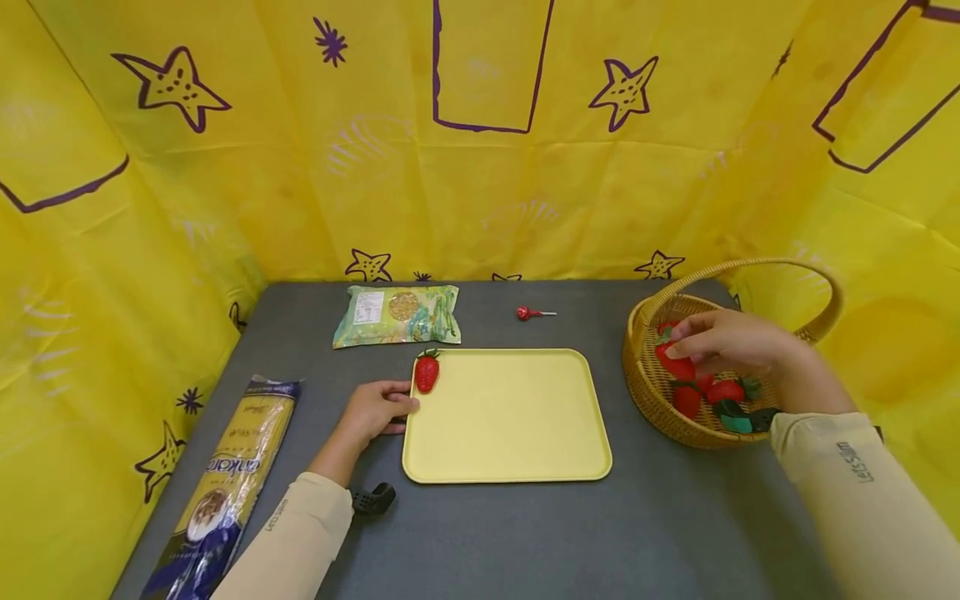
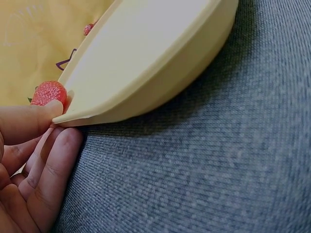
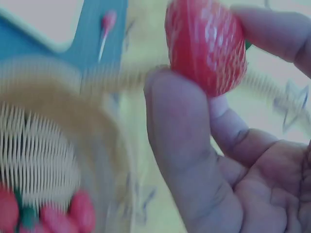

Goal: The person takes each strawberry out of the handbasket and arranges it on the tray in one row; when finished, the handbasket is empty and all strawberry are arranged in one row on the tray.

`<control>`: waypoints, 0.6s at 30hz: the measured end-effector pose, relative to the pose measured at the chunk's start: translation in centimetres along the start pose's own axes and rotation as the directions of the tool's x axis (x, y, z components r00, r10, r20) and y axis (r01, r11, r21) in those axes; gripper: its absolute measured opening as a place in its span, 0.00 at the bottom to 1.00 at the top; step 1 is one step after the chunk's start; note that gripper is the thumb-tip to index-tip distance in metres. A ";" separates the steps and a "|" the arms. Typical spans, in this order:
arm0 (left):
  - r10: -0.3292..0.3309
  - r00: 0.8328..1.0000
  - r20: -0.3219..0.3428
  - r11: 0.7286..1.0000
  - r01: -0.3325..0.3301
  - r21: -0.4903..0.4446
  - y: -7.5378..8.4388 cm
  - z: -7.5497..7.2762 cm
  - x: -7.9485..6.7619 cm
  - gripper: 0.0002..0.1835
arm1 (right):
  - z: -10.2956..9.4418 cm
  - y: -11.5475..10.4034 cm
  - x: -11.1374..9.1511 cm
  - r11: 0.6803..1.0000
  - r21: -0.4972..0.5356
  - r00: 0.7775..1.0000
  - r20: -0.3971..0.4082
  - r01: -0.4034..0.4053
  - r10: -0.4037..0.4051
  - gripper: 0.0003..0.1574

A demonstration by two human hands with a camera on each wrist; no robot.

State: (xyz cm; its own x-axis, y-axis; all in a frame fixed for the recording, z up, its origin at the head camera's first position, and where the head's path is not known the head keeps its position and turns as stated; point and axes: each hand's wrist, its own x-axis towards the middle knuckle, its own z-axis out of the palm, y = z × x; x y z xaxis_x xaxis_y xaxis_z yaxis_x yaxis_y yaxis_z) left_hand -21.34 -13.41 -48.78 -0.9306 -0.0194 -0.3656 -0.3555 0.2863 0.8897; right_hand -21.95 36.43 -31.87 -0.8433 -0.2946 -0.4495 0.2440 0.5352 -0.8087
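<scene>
A: Hands, first entry?
B: Well apart. Left hand [image 1: 375,412] pinches the left rim of the yellow tray [image 1: 510,425], thumb above, fingers below. Right hand [image 1: 727,342] pinches a red strawberry [image 3: 206,48] over the wicker basket [image 1: 637,383].
A: Nearest, from where we stand?
B: Long gold-and-blue packet [image 1: 225,483], aslant on the grey surface [image 1: 562,542], lower left.
A: Mid-field?
B: Second strawberry [image 1: 427,373] in the tray's far left corner. Basket right of tray; more strawberries [image 1: 686,402] inside.
A: Farthest?
B: Green packet [image 1: 405,312], lollipop [image 1: 523,313] to its right, then yellow drape [image 1: 480,200] with stars.
</scene>
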 end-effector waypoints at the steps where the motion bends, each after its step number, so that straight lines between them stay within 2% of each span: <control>1: 0.004 1.000 -0.001 1.000 -0.004 0.001 0.0 -0.1 -0.1 0.24 | 0.9 -0.6 0.0 1.000 -0.002 1.000 0.017 0.025 -0.025 0.22; 5: -0.001 1.000 -0.013 1.000 0.001 0.006 0.0 -0.3 -0.2 0.24 | 4.7 -2.9 1.7 0.996 -0.009 0.992 0.087 0.092 -0.091 0.23; 10: -0.009 1.000 -0.029 1.000 0.010 0.018 -0.2 0.0 -0.1 0.24 | 9.9 -4.6 6.2 0.996 -0.027 0.990 0.117 0.083 -0.080 0.22; 13: -0.010 1.000 -0.028 1.000 0.010 0.014 -0.2 0.2 0.0 0.24 | 13.2 -5.2 9.4 0.998 -0.044 0.997 0.066 0.046 -0.043 0.22; 18: -0.013 0.999 -0.031 1.000 0.013 0.007 -0.1 0.2 -0.1 0.24 | 18.9 -5.9 14.7 1.000 -0.012 0.999 -0.051 -0.020 0.019 0.20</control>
State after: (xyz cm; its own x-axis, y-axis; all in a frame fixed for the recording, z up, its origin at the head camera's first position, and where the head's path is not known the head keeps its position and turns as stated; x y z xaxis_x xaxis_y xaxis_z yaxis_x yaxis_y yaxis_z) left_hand -21.22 -13.22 -48.87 -0.9281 -0.0529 -0.3684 -0.3672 0.2929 0.8828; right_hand -26.74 13.99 -40.86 -0.8618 -0.2435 -0.4449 0.2549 0.5505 -0.7950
